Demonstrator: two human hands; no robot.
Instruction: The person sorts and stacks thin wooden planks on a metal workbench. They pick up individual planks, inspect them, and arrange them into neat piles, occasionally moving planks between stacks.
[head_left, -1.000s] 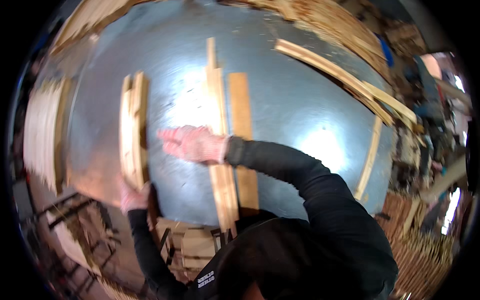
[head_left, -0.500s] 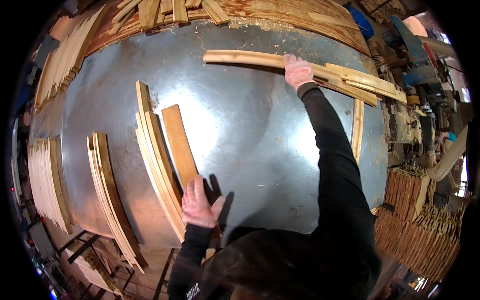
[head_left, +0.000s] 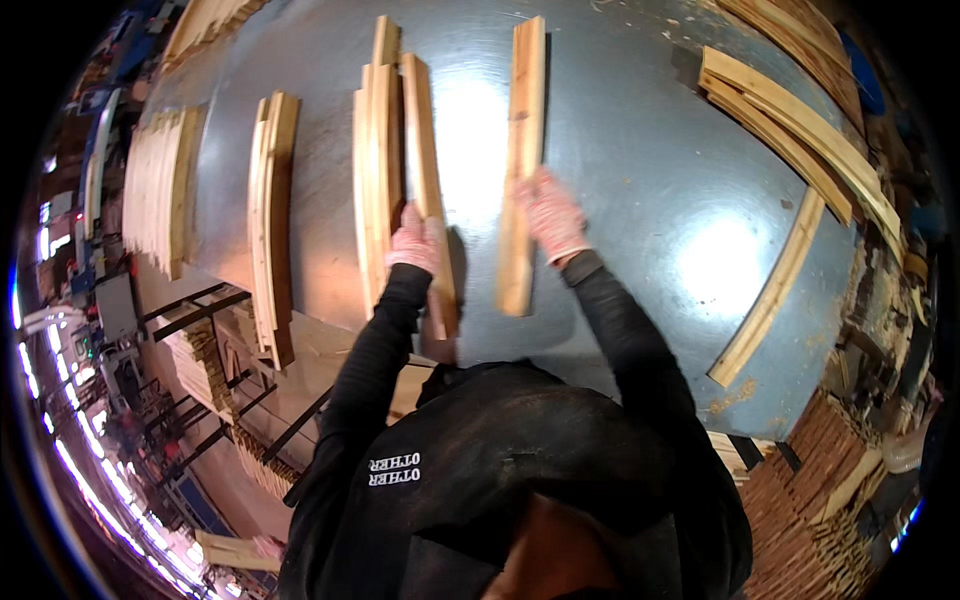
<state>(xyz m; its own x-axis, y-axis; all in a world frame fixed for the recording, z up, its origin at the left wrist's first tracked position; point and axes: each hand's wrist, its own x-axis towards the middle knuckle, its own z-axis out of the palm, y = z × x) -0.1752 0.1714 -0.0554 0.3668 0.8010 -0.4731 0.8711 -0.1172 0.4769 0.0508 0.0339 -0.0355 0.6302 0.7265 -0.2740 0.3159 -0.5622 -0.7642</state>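
Note:
Both of my hands wear pink-and-white gloves. My right hand (head_left: 554,212) grips the right edge of a long wooden board (head_left: 521,150), which stands nearly lengthwise to me over the metal tabletop. To its left, my left hand (head_left: 413,242) is closed around the near part of a narrower wooden board (head_left: 424,135), which looks tipped toward its edge. Right beside that board lies a bundle of long wooden strips (head_left: 376,165), close against my left hand. The fingertips of both hands are partly hidden by the boards, and the right hand is slightly blurred.
Further left on the metal table (head_left: 640,130) lie a smaller bundle of strips (head_left: 265,200) and a wide row of pale strips (head_left: 158,190). At the right are overlapping boards (head_left: 800,125) and a single strip (head_left: 770,285). Stacked wood (head_left: 800,500) stands at the lower right.
My right hand has come from the far right to the middle, bringing a board turned lengthwise to me. My left hand has closed on its board, which is now tipped. The view has shifted.

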